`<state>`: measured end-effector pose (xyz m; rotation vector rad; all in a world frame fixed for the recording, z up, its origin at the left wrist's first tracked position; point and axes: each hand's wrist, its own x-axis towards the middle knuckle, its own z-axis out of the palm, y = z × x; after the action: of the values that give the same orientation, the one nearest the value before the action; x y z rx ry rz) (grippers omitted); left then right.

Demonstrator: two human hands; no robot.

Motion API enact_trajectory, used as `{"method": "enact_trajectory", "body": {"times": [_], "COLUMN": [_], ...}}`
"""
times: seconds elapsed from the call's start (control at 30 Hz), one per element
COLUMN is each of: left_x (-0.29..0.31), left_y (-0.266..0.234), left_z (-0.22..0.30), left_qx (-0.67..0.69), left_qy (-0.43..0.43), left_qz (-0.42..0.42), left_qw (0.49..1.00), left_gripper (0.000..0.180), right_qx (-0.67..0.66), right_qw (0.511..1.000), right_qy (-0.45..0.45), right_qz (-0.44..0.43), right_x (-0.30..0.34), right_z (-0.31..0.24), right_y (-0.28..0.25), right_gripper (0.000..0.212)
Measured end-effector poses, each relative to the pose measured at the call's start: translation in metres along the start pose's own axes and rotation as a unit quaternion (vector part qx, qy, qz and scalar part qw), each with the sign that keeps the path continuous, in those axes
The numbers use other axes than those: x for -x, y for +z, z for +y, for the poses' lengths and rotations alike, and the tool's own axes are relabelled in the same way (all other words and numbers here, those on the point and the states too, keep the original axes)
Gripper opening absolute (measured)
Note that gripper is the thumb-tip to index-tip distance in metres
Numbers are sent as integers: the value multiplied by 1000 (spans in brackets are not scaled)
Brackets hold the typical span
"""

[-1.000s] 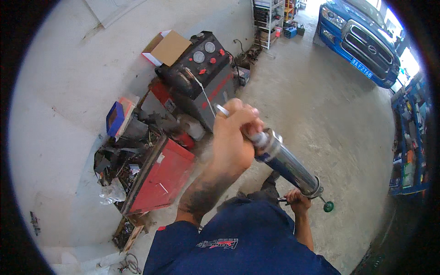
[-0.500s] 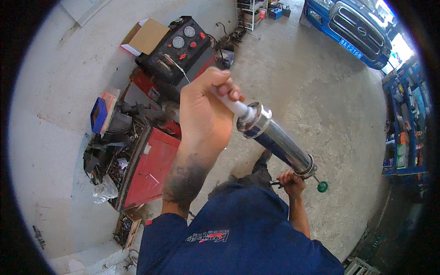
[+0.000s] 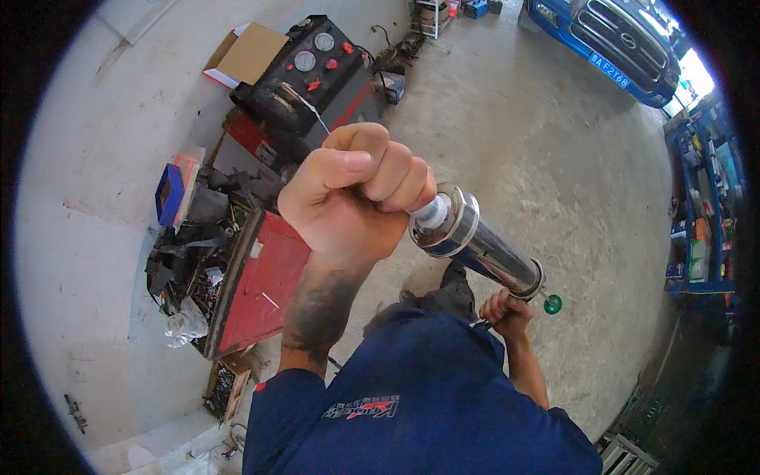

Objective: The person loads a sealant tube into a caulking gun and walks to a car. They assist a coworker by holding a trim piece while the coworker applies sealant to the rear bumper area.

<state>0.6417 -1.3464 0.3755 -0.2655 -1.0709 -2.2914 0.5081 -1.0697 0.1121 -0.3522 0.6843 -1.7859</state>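
We have the work in hand rather than finished: the silver cylinder (image 3: 500, 257) is up off the floor (image 3: 586, 214), slanting between our two hands, and neither hand has let go of it. Our left hand (image 3: 356, 186) is closed into a tight fist at the upper end, fingers curled in and thumb folded over, around the pale fitting (image 3: 431, 212) that comes out of the collar. How much of that fitting lies inside the fist we cannot tell. Our right hand (image 3: 507, 311) is at the lower end, its fingers bent close beside the rim; they seem to grip a slim metal piece, mostly hidden, so we cannot say how firmly. The green knob (image 3: 553, 304) sticks out past that end, apart from the right fingers.

As for what is done, we judge that the cylinder is picked up and steadied at both ends, its fitting and knob in place. What is left is harder to read: the fist covers the upper end, and the cylinder touches neither the red cabinet (image 3: 265, 285) nor the black machine (image 3: 336, 91) on our left.
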Motion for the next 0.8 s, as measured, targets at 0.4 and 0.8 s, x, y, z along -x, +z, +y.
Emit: {"method": "enact_trajectory", "body": {"times": [0.4,0.8], "left_x": [3,5], "left_y": [3,1], "left_z": [-7,-5], "left_qx": [12,87], "left_qy": [84,114], "left_qz": [56,182], "left_qw": [995,973], "left_gripper": [28,43], "right_qx": [-27,14], "right_qw": [999,1000], "right_qy": [-7,4], "right_qz": [-37,7], "right_x": [-7,-14], "right_z": [10,13], "right_y": [5,12], "right_gripper": [28,35]}}
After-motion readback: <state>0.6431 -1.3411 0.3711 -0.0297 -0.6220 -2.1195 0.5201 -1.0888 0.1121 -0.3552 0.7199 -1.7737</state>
